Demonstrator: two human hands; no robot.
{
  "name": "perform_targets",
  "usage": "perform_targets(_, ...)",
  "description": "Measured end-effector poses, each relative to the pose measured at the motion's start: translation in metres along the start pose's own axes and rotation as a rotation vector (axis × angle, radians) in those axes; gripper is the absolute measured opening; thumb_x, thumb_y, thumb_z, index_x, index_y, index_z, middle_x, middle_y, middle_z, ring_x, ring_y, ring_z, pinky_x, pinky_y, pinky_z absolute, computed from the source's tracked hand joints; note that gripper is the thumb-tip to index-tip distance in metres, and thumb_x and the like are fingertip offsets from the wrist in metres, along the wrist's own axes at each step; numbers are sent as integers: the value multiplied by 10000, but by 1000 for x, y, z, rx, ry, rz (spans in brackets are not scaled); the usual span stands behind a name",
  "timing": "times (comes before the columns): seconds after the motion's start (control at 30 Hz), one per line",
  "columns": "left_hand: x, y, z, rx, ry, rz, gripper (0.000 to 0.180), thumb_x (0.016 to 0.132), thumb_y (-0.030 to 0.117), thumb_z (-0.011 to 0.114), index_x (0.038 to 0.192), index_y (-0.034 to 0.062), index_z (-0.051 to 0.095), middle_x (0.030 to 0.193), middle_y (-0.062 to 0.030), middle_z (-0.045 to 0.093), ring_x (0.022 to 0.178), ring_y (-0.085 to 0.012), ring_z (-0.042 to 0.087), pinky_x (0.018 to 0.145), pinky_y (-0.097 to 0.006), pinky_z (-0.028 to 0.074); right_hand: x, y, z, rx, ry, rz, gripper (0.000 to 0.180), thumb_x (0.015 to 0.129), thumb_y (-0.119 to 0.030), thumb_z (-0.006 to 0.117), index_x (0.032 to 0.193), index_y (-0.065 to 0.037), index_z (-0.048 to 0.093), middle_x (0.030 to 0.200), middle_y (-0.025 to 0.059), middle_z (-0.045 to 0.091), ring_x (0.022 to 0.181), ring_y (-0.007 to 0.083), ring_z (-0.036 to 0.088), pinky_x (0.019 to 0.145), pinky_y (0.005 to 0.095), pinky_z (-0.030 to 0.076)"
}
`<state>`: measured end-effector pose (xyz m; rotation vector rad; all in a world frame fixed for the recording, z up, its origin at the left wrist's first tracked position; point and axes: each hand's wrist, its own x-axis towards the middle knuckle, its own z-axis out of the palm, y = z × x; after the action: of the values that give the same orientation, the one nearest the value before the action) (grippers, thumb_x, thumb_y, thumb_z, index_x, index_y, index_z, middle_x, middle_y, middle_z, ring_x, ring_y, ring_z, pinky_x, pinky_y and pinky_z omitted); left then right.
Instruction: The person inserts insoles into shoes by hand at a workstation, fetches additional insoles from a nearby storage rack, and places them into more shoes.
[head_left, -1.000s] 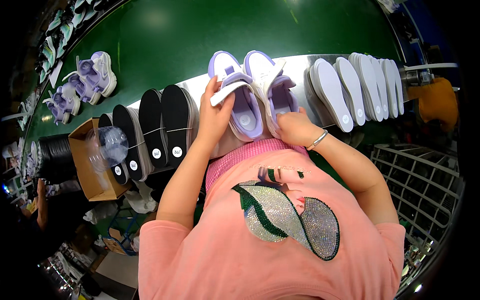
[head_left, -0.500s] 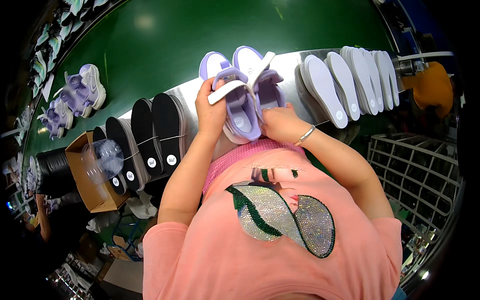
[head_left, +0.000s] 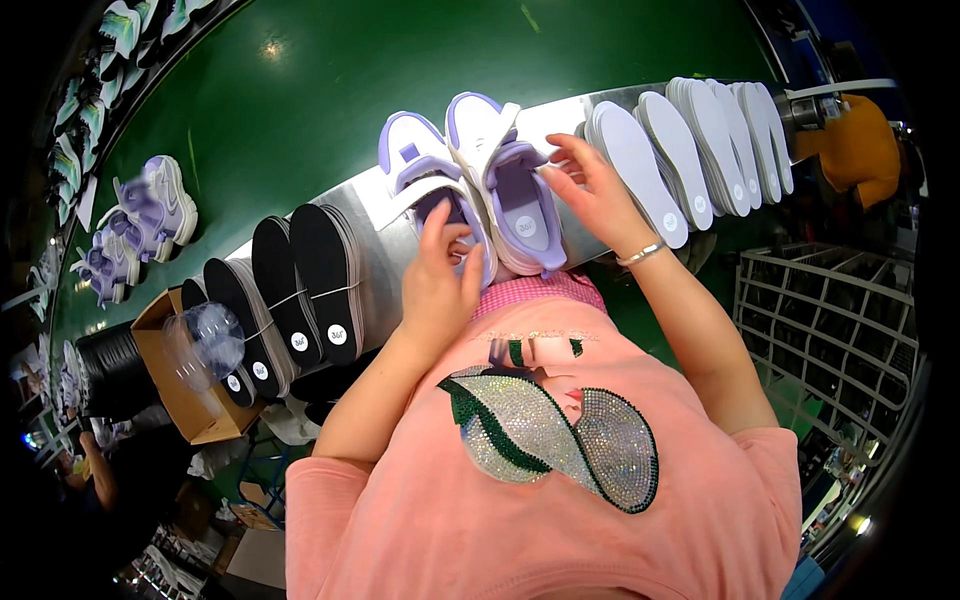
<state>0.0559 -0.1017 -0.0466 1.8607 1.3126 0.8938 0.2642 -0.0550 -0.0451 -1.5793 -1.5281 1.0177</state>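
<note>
A pair of white-and-lavender sneakers stands side by side in front of me, toes pointing away, on the metal ledge [head_left: 560, 118]. Over the opening of the left sneaker [head_left: 405, 135] is my left hand [head_left: 440, 270], its fingers loosely bent and apart; the hand covers part of that shoe's inside. An insole with a round label [head_left: 526, 226] shows inside the right sneaker [head_left: 548, 255]. My right hand [head_left: 602, 195] hovers by that shoe's right side, close to its collar, with fingers apart and nothing in them.
Stacks of white insoles [head_left: 632, 165] line the ledge at right; tied stacks of black insoles [head_left: 325, 280] lie at left. Further left are a cardboard box [head_left: 175, 395] with clear plastic, and more lavender sneakers [head_left: 160, 210] on the green surface [head_left: 330, 70]. A wire basket [head_left: 815, 340] stands at right.
My left hand has let go of the left sneaker's upper and drawn nearer. My right hand has come out of the right sneaker and moved up and right. The shoes now sit slightly further left.
</note>
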Motion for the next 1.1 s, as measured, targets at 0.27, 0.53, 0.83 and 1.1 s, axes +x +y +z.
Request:
perform_targets(0.27, 36, 12, 10, 447, -178, -161, 815, 766, 315, 536, 1280, -51, 20, 573, -169, 559, 497, -339, 552, 450, -398, 437, 34, -2, 15, 177, -191, 59, 294, 834, -236, 502, 959, 22, 564, 820, 35, 565, 736, 96, 501, 668, 220, 405)
perform_targets(0.53, 56, 15, 25, 563, -260, -25, 832, 747, 337, 554, 1291, -30, 42, 630, -181, 566, 494, -323, 561, 433, -403, 459, 33, -6, 5, 194, -194, 135, 281, 831, -244, 514, 937, 9, 571, 830, 35, 558, 761, 99, 492, 681, 233, 405)
perform_targets(0.83, 102, -22, -19, 625, 6, -154, 630, 738, 198, 489, 1283, 93, 192, 603, -189, 563, 545, -359, 557, 515, -453, 433, -6, 27, -16, 34, -21, -7, 284, 800, -198, 518, 1024, -23, 524, 947, 116, 515, 823, 197, 516, 745, 290, 415)
perform_targets(1.1, 184, -53, -101, 716, 375, -86, 615, 772, 153, 520, 1271, 1, 194, 1005, -186, 519, 879, -281, 535, 743, -343, 422, -21, 122, -101, -654, 502, 143, 366, 738, -217, 568, 1031, -12, 489, 953, 175, 521, 910, 328, 487, 786, 400, 395)
